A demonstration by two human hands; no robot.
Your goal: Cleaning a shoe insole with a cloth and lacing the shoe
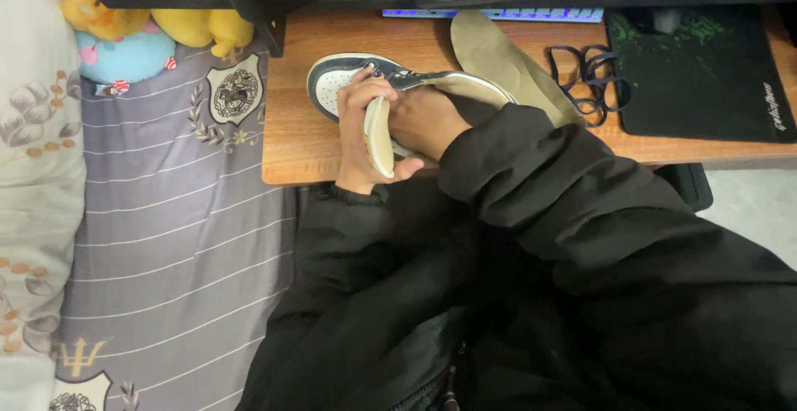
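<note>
Surface (299, 141) is small and the shoe (336, 79) lies on its side near the front-left corner, bed (166, 212) just beyond the edge; a hard push could slide it off. Left hand (359, 141) grip is wrapped around the sole edge and heel, pinching the shoe. Right hand (423, 120) is buried in the opening, grip unreadable. Risk: creasing the inside. Loose insole (506, 66) and laces (591, 79) crowd the right; open room is toward the front edge only.

wooden desk (290, 141), sneaker (336, 83), loose insole (506, 62), laces (591, 79), mousepad (706, 70)
</note>
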